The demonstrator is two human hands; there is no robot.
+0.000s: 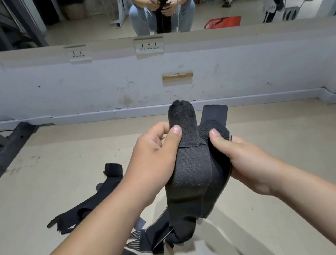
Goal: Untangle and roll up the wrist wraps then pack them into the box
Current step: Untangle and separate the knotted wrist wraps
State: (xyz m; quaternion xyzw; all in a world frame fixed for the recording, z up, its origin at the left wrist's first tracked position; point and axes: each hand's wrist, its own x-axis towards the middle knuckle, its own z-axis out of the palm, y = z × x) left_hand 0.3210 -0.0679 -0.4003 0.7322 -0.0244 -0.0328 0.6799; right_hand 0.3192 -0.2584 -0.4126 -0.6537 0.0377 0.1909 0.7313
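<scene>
On the beige floor [56, 160] below a wall mirror [98, 16] lie wrist wraps [90, 202].

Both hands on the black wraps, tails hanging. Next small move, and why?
Probably ease the hands apart to separate the two strips. The left hand pinches the fuzzy-ended wrap, the right hand grips the flat-tabbed wrap, and the two lie pressed side by side with tails bunched together below. Rolling looks premature.

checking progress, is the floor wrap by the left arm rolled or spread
Spread out: the wrap lies stretched flat, only its far end curled.
</scene>
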